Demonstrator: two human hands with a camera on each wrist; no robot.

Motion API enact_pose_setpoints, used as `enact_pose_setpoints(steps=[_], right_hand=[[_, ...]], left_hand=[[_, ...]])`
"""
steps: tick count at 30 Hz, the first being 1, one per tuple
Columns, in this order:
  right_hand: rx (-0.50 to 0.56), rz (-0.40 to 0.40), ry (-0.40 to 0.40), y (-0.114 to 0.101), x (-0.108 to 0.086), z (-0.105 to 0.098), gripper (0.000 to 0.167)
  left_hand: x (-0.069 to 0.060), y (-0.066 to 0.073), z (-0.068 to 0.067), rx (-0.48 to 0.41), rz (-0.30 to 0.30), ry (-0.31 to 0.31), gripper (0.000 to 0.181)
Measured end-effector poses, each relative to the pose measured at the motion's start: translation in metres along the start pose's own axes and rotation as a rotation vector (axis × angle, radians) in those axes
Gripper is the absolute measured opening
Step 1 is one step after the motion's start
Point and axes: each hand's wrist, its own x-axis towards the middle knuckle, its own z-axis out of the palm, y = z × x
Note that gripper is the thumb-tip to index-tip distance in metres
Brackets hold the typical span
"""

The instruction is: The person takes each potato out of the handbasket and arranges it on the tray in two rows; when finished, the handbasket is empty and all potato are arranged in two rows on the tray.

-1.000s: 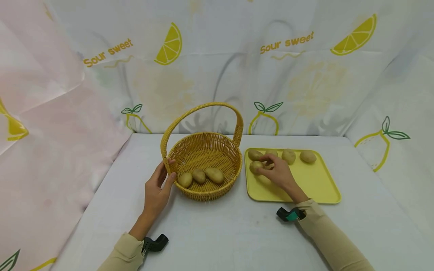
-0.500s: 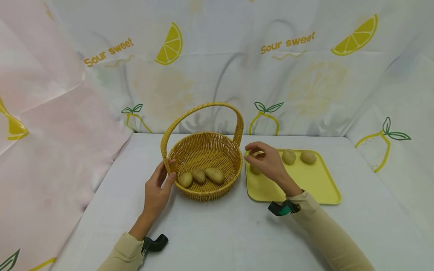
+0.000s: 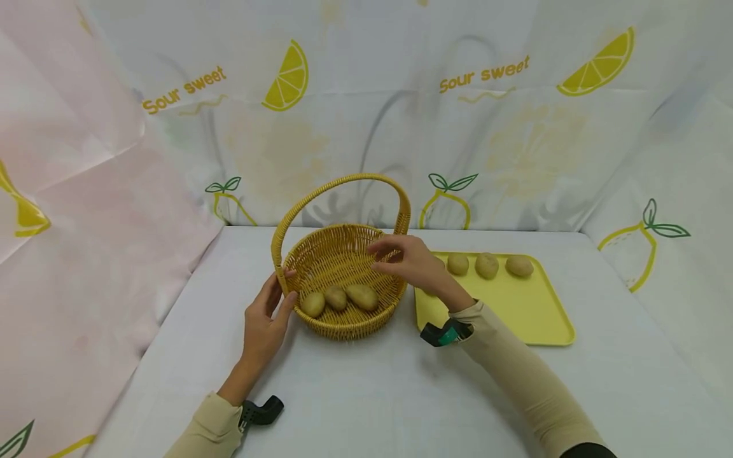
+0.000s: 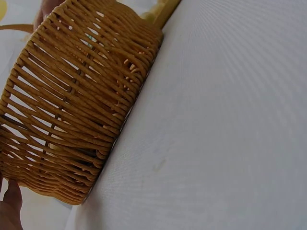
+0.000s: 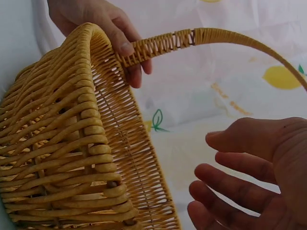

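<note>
White cloth covers the surface (image 3: 355, 394), whose back edge runs straight along the foot of a pale backdrop (image 3: 366, 140) printed with yellow lemon slices (image 3: 286, 76), green-leaved lemon outlines and orange "Sour sweet" lettering (image 3: 485, 74). A pink-tinged sheet (image 3: 86, 191) rises along the left edge, and a whiter printed sheet (image 3: 658, 267) along the right; creases and soft grey shadows mark the cloth. Near the middle of the back edge stands a woven yellow-brown basket (image 3: 343, 331), upright, its handle (image 3: 366, 176) arched over it, with three potatoes (image 3: 335, 297) lying inside by its near wall. Just beside it, towards the back right corner, a yellow tray (image 3: 515, 312) carries more potatoes (image 3: 487, 266) along its far edge, some partly hidden behind the right hand (image 3: 415, 261). That hand hovers over the basket's right side, released, fingers loosely bent and apart from the thumb. The left hand (image 3: 266, 324) grips the basket's left rim at the handle's foot.
</note>
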Motion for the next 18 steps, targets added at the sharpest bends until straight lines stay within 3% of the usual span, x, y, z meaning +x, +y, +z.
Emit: enact_pose_setpoints(steps=[9,18], right_hand=[[0.085,-0.029,-0.247,0.007,0.032,0.012,0.031],[0.174,0.064,-0.395,0.014,0.051,0.029,0.032]], left_hand=[[-0.001,-0.001,0.0,0.005,0.01,-0.002,0.049],[-0.001,-0.002,0.0,0.004,0.01,-0.003,0.05]])
